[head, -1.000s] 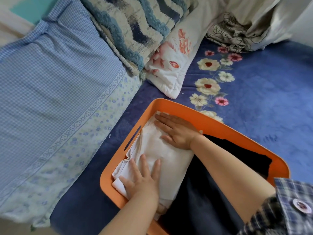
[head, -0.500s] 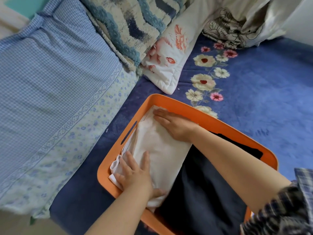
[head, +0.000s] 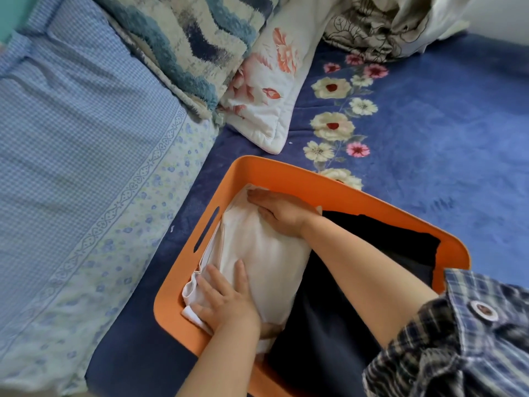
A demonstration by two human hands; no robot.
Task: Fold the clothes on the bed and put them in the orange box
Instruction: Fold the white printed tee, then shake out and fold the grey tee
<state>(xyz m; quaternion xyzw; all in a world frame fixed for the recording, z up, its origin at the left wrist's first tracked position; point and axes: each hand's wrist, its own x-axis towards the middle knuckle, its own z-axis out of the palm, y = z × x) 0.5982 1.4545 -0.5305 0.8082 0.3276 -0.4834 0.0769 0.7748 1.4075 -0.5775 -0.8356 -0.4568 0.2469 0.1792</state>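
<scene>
**Operator:** I'm looking down at the orange box (head: 286,174), which sits on the blue floral bedspread (head: 443,144). A folded white garment (head: 257,247) lies inside it, packed against the wall with the handle slot. Beside that, toward the box's opposite end, there is dark folded clothing (head: 337,316) already in.

**Supervisor:** What are the hands doing?

**Operator:** Both are flat on the white garment. My left hand (head: 226,302) presses its near end, at the box's near corner, fingers straight and spread, gripping nothing. My right hand (head: 282,212) presses the far end, close to the box's far wall, fingers straight and together, also holding nothing.

**Supervisor:** So how far along are we?

**Operator:** I'd judge this piece is as good as placed; I'm only tamping it down so it sits level with the dark stack. One white edge bunches up by the left hand near the rim and may want tucking.

**Supervisor:** Anything left to fold?

**Operator:** Outside the box I see a blue checked cover (head: 71,138), a shaggy wave-patterned pillow (head: 186,32), a white flowered pillow (head: 269,90) and crumpled leaf-print fabric (head: 372,27) beyond the far wall. They look like bedding, though I can't tell about that last heap.
</scene>
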